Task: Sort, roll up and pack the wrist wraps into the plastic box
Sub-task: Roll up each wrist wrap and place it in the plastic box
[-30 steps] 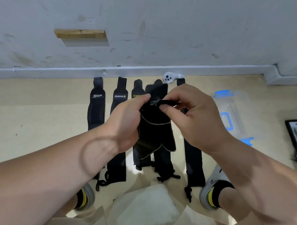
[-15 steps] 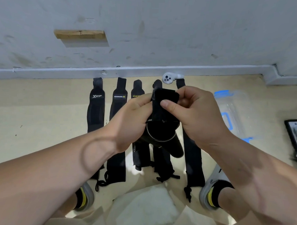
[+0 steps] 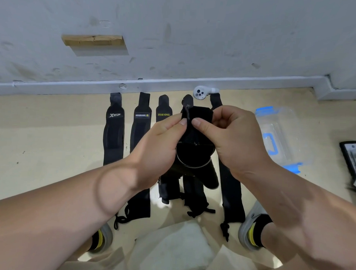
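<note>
Black wrist wrap (image 3: 195, 135), half rolled, sits above the floor between my left hand (image 3: 162, 142) and right hand (image 3: 233, 136), both pinching it; I should keep turns tight, edges aligned, before the plastic box (image 3: 284, 134) at right.

My left hand (image 3: 158, 146) and right hand (image 3: 233, 136) pinch the top of a black wrist wrap (image 3: 194, 153) above a row of wraps (image 3: 113, 136) lying flat on the floor (image 3: 51, 142), the plastic box (image 3: 284, 134) near their right.
</note>
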